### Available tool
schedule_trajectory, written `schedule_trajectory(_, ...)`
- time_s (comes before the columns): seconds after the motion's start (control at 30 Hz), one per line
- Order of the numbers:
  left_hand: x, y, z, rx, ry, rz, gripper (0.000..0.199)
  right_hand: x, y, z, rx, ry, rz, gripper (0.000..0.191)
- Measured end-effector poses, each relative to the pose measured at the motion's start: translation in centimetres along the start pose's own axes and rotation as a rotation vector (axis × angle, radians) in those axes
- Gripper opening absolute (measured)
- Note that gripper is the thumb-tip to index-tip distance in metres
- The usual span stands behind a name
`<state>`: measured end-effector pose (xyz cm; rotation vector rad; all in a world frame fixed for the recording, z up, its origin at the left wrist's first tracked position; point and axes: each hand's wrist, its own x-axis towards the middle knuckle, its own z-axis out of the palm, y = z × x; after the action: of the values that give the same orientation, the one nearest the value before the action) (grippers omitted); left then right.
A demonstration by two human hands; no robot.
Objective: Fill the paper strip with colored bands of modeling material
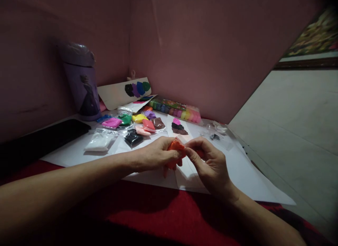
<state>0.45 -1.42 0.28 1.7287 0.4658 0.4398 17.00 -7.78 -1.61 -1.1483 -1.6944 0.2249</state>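
My left hand [155, 155] is closed around a small packet of orange modelling clay [175, 146], which bulges between thumb and fingers. At the packet's right end, my right hand [210, 161] has thumb and forefinger pinched on its edge. Its other fingers curl behind, partly hidden. Beneath both hands lies a narrow white card [187, 170]. Its far end carries pink, black and brown clay patches [178, 127] stacked in a row.
Left of the hands lie several clay packets, among them white [99, 142], black [133, 137] and pink [112, 122]. A purple tumbler [80, 84] stands behind them. Against the wall rest a colour-sample card [118, 93] and a clear clay pack [176, 111]. Plastic scraps [215, 136] lie right.
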Motion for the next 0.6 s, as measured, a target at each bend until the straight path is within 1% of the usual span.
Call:
schedule_trajectory(0.17,-0.04,-0.09,0.12,0.206,0.012,0.086,0.017,-0.03,0.02,-0.01,-0.012,-0.026,-0.002,0.010)
schedule_trajectory(0.3,-0.18,0.13,0.05,0.320,0.004,0.122,0.013,-0.04,-0.02,0.02,0.001,-0.054,0.025,0.011)
schedule_trajectory(0.37,-0.25,0.26,0.01,0.306,-0.003,0.119,0.011,0.01,-0.11,0.03,-0.009,-0.061,0.029,0.011)
schedule_trajectory(0.47,-0.28,0.35,-0.02,0.189,0.003,0.068,0.013,0.13,-0.28,0.03,-0.010,-0.048,0.018,0.012)
schedule_trajectory(0.57,-0.22,0.26,-0.02,0.090,0.041,0.052,0.010,0.23,-0.35,0.03,0.007,-0.036,0.024,0.012)
schedule_trajectory(0.6,-0.18,0.20,-0.02,0.064,0.052,0.058,0.013,0.24,-0.34,0.03,0.006,-0.036,0.030,0.012)
